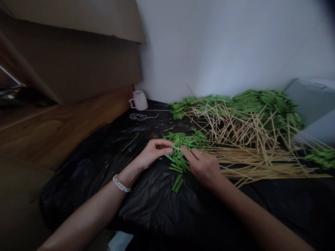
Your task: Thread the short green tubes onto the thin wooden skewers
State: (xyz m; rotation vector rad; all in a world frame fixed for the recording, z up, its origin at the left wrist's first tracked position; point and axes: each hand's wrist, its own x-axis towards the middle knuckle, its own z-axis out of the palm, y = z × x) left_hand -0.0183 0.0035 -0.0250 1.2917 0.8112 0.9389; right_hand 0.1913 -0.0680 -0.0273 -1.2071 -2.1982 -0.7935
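My left hand [154, 152], with a beaded bracelet [121, 183] on its wrist, pinches a short cut green stalk piece [176, 143] between thumb and fingers. Facing it, my right hand [205, 165] has its fingers closed on a thin bamboo skewer [177, 149], whose end reaches the stalk piece. I cannot make out whether the tip is inside it. Under and between both hands lies a loose heap of cut green stalks [195, 138]. A few pieces [177, 183] lie apart, closer to me.
Loose bamboo skewers [251, 160] spread right of the heap, some crossing over others. Behind them are piled rows of green stalks [251, 101] against the wall. A white mug [140, 100] and string [142, 116] stand back left. Black plastic sheeting [157, 202] covers the surface.
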